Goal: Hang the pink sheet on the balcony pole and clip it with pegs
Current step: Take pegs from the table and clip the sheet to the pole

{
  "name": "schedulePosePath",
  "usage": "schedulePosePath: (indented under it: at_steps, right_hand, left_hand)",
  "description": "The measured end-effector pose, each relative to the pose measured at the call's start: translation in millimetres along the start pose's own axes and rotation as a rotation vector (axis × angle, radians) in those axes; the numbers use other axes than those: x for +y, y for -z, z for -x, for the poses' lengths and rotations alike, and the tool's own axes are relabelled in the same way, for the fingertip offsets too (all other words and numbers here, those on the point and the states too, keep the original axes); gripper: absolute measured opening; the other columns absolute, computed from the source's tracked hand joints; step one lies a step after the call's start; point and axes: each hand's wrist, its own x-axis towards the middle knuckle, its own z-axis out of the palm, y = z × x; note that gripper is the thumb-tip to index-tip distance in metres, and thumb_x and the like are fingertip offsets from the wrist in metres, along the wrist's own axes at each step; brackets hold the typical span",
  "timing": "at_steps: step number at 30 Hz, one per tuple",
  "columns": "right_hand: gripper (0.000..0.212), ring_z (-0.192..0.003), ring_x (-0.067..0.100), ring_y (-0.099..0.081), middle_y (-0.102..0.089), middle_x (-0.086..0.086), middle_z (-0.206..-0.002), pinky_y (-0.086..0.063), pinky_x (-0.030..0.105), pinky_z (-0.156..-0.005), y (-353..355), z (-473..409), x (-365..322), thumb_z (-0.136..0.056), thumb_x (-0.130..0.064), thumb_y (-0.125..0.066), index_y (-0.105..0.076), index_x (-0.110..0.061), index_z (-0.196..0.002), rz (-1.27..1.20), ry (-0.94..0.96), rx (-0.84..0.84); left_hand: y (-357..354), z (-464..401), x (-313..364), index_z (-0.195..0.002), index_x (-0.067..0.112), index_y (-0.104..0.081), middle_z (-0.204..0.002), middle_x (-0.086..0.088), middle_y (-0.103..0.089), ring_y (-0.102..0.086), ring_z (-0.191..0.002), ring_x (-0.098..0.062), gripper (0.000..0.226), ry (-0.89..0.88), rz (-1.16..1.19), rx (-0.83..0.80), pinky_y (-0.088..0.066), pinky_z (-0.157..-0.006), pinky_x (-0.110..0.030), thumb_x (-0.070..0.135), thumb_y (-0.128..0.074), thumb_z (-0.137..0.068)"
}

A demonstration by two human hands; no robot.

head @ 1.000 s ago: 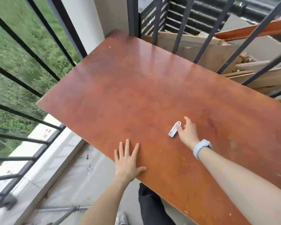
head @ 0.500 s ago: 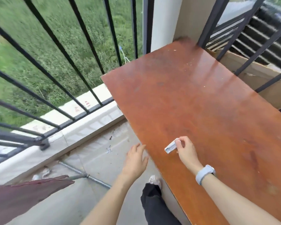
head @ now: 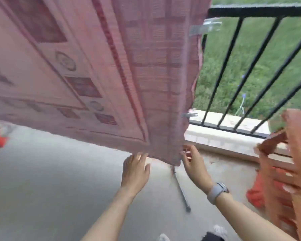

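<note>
The pink patterned sheet hangs in front of me, filling the upper left of my view, its bottom edge well above the grey concrete balcony floor. My left hand reaches up to the lower corner of the cloth, fingers straight and spread, the tips touching or just under the hem. My right hand is at the same corner from the other side, fingers loosely curled near the edge; the blur keeps me from telling whether it grips anything (there is a pale glint by the fingertips, too smeared to name). I wear a grey wristwatch on that arm.

Along the sheet's right edge a pale plastic peg sits near the black metal railing, and a second small peg is lower down. A thin grey metal rod lies on the floor below my hands. A reddish-brown wooden board stands at the right.
</note>
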Motion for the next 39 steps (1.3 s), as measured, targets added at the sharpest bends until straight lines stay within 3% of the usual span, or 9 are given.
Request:
schedulePosePath:
  at_steps: [3, 6, 10, 14, 18, 24, 29, 33, 39]
  right_hand:
    - [0.021, -0.086, 0.022, -0.061, -0.064, 0.009, -0.094, -0.047, 0.034, -0.081, -101, -1, -61, -0.091, -0.011, -0.049, -0.050, -0.004, -0.111, 0.037, 0.145, -0.187]
    - [0.020, -0.086, 0.018, -0.059, -0.063, -0.009, -0.083, -0.041, 0.021, -0.075, -188, 1, -116, -0.092, -0.012, -0.049, -0.050, -0.007, -0.111, 0.050, 0.305, -0.377]
    - [0.017, -0.078, -0.005, -0.055, -0.058, -0.024, -0.068, -0.034, -0.002, -0.067, -288, -7, -183, -0.092, -0.011, -0.049, -0.053, -0.010, -0.108, 0.072, 0.475, -0.558]
    - [0.021, -0.081, 0.005, -0.054, -0.054, -0.016, -0.085, -0.035, -0.001, -0.065, -386, -29, -250, -0.092, -0.013, -0.050, -0.052, -0.011, -0.113, 0.055, 0.624, -0.662]
    - [0.026, -0.088, 0.013, -0.052, -0.053, -0.007, -0.095, -0.036, 0.012, -0.072, -491, -72, -323, -0.093, -0.014, -0.047, -0.049, -0.009, -0.118, 0.005, 0.746, -0.730]
    - [0.028, -0.086, -0.015, -0.049, -0.047, -0.022, -0.083, -0.036, -0.003, -0.068, -628, -133, -459, -0.090, -0.009, -0.051, -0.048, -0.009, -0.118, -0.019, 0.873, -0.779]
    - [0.039, -0.084, 0.007, -0.048, -0.045, -0.009, -0.092, -0.034, 0.009, -0.076, -744, -154, -545, -0.087, -0.013, -0.058, -0.047, -0.006, -0.124, 0.028, 0.975, -0.815]
    - [0.029, -0.079, 0.007, -0.050, -0.047, -0.010, -0.089, -0.037, 0.015, -0.075, -843, -166, -597, -0.085, -0.011, -0.060, -0.053, -0.006, -0.113, 0.002, 0.977, -0.803]
    - [0.025, -0.092, 0.014, -0.059, -0.060, -0.005, -0.094, -0.046, 0.027, -0.083, -1014, -175, -696, -0.090, -0.022, -0.053, -0.041, -0.016, -0.112, -0.026, 0.951, -0.835]
  left_hand:
    - [39, 43, -100, -0.132, 0.021, -0.042, -0.138, 0.002, -0.043, -0.037, -0.128, -0.017, 0.041, 0.275, 0.013, 0.101, -0.027, -0.103, -0.032, 0.028, -0.044, -0.091]
    - [73, 85, -182, -0.131, 0.022, -0.042, -0.137, 0.002, -0.043, -0.037, -0.128, -0.018, 0.041, 0.516, 0.019, 0.179, -0.028, -0.102, -0.033, 0.027, -0.045, -0.090]
    - [111, 127, -267, -0.131, 0.019, -0.043, -0.139, -0.002, -0.043, -0.037, -0.128, -0.021, 0.042, 0.763, 0.052, 0.330, -0.028, -0.102, -0.035, 0.025, -0.048, -0.090]
    - [149, 132, -353, -0.131, 0.017, -0.043, -0.138, -0.003, -0.044, -0.037, -0.128, -0.021, 0.043, 0.895, 0.057, 0.425, -0.029, -0.101, -0.036, 0.025, -0.049, -0.089]
    - [204, 99, -464, -0.131, 0.016, -0.044, -0.136, -0.005, -0.045, -0.039, -0.125, -0.022, 0.044, 0.934, 0.006, 0.492, -0.029, -0.099, -0.036, 0.023, -0.050, -0.088]
    - [309, 46, -612, -0.131, 0.015, -0.044, -0.134, -0.005, -0.047, -0.039, -0.125, -0.024, 0.043, 0.945, -0.090, 0.571, -0.027, -0.100, -0.037, 0.022, -0.049, -0.088]
    - [354, 45, -725, -0.130, 0.016, -0.044, -0.133, -0.003, -0.047, -0.039, -0.125, -0.021, 0.042, 0.976, -0.124, 0.614, -0.029, -0.102, -0.037, 0.022, -0.049, -0.089]
    - [379, 45, -828, -0.131, 0.016, -0.043, -0.136, -0.002, -0.045, -0.037, -0.127, -0.019, 0.042, 0.986, -0.114, 0.643, -0.027, -0.104, -0.035, 0.023, -0.048, -0.090]
    - [438, 48, -1020, -0.129, 0.016, -0.046, -0.132, -0.003, -0.048, -0.041, -0.123, -0.020, 0.041, 0.978, -0.072, 0.724, -0.031, -0.102, -0.035, 0.024, -0.049, -0.089]
